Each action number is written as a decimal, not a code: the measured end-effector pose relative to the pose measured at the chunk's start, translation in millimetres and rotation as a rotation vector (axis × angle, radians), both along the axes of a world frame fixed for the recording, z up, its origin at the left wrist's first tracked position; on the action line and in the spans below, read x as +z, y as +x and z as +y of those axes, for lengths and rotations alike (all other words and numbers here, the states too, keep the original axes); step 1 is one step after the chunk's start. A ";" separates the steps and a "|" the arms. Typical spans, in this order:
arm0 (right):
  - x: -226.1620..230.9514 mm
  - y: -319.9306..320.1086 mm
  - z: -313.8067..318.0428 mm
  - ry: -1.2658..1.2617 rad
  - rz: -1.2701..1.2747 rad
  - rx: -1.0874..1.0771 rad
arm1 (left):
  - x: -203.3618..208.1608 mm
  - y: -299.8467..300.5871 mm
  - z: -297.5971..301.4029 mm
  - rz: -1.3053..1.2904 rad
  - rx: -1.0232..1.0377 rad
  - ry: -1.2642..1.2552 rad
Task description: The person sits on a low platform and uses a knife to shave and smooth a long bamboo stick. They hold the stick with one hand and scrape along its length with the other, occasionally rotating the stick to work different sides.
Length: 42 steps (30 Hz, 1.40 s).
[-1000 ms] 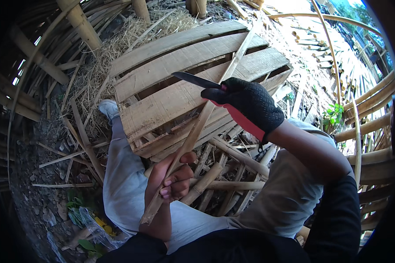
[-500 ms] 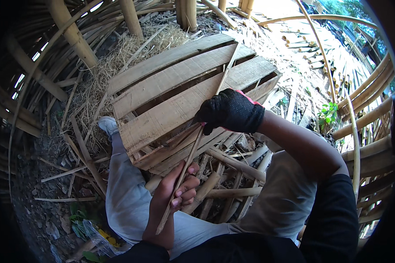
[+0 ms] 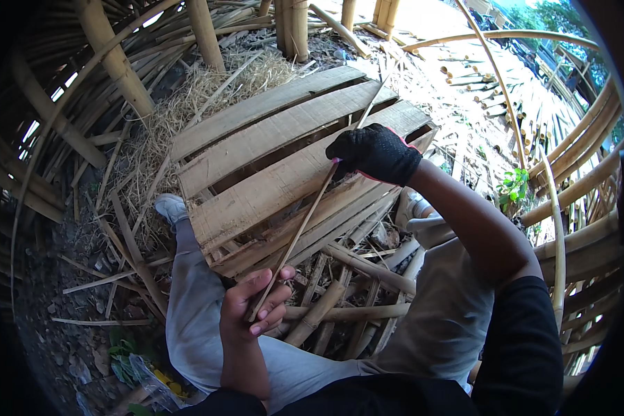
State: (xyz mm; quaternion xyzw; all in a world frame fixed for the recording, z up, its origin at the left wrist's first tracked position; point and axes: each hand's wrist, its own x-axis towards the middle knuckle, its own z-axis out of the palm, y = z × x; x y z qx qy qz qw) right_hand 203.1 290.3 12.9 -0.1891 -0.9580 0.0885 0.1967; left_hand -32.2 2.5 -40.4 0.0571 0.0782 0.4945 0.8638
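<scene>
A thin bamboo strip (image 3: 308,216) slants from low in front of me up across a slatted wooden crate (image 3: 256,197). My left hand (image 3: 256,303), bare, curls its fingers round the strip's near end. Farther up, my right hand (image 3: 374,154), in a black dotted glove with pink edging, is closed on the same strip. Past the glove, the strip's far end runs over the crate's top slats. A small pinkish spot shows at the gloved fingers; I cannot make out what it is.
My legs in pale trousers (image 3: 430,305) straddle the crate. Cut bamboo pieces (image 3: 360,312) lie between them. A heap of fine shavings (image 3: 236,90) is behind the crate, among upright bamboo poles (image 3: 204,35). Curved bamboo rails (image 3: 582,187) stand at right, and a leafy plant (image 3: 513,186) grows near them.
The strip has slid down and left through the glove, my left hand going lower and left with its near end. My right hand has shifted slightly right. The view has tilted a little.
</scene>
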 end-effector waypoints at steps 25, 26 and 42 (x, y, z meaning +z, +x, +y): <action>14.3 17.1 8.8 -0.446 -0.168 -0.639 | -13.0 -1.2 11.3 0.172 0.025 -0.097; 10.3 16.3 9.1 -0.458 -0.120 -0.649 | -12.7 -2.4 10.7 0.162 0.021 -0.108; 17.7 -22.6 -23.4 -0.664 -0.203 -0.705 | -11.0 -7.5 0.4 0.075 -0.080 -0.155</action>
